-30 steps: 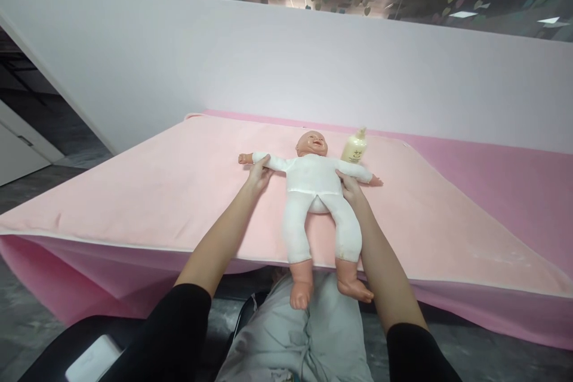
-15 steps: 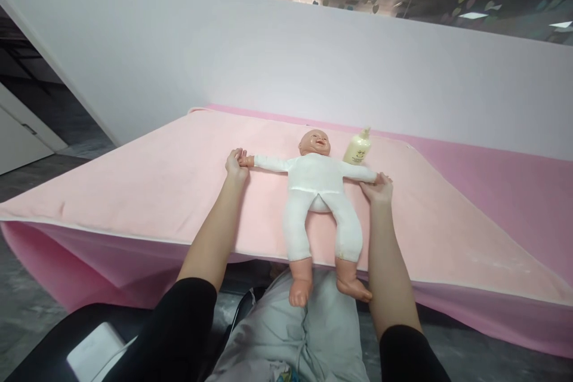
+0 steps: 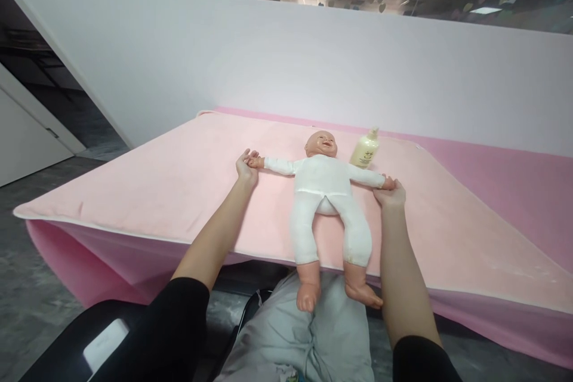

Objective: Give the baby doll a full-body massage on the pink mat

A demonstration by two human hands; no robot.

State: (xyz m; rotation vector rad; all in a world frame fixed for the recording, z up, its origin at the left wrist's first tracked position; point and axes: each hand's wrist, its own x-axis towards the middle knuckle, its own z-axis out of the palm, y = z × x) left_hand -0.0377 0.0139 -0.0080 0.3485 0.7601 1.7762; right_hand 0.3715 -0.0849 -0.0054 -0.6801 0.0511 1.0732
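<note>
A baby doll [image 3: 323, 176] with a white cloth body lies on its back on the pink blanket [image 3: 147, 191], arms stretched out sideways. Its bare feet hang past the front edge, above my lap. My left hand [image 3: 247, 167] is closed around the doll's hand on the left side. On the other side, my right hand [image 3: 393, 194] holds the doll's other hand, palm turned up beneath it. Beside the doll's head and arm, a pale yellow pump bottle [image 3: 366, 149] leans on the blanket.
Behind the table rises a white partition [image 3: 286, 59]. A bright pink cloth [image 3: 505, 173] shows under the blanket and drapes over the front. A white rectangular device [image 3: 106, 345] lies on a black seat at lower left.
The view has shifted slightly, so everything sits a little farther right. The doll's arm on the right now slopes down more, and its hand lies more visibly in my right palm.
</note>
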